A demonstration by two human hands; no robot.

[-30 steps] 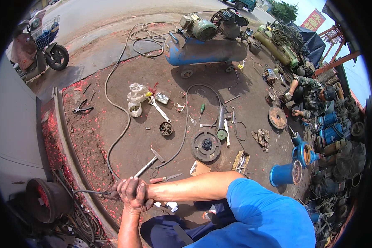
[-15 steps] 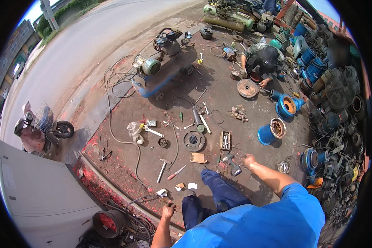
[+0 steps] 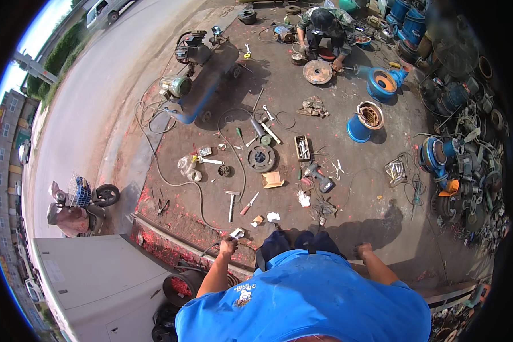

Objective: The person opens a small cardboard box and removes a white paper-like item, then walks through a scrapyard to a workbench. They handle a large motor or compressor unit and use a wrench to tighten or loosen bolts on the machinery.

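Hanging either side of the blue-shirted torso point(image 3: 302, 293), two bare hands show: the left hand point(image 3: 228, 246) at lower centre-left and the right hand point(image 3: 363, 249) at lower centre-right, both too small to tell whether the fingers are spread, pressed together or pinching. One crumpled white scrap point(image 3: 237, 233) sits at the left hand's upper edge; contact is unclear. Higher up lie one knife point(image 3: 249, 203) and one hammer point(image 3: 232, 206); mid-frame, one cordless drill point(image 3: 325, 180) and one open cardboard box point(image 3: 272, 180). Two blue housings point(image 3: 358, 129) stand upper right, one compressor point(image 3: 208, 91) upper left, one crouching co-worker point(image 3: 325, 31) at top. One rail point(image 3: 171, 231) runs between the left hand and one drum point(image 3: 196, 280).
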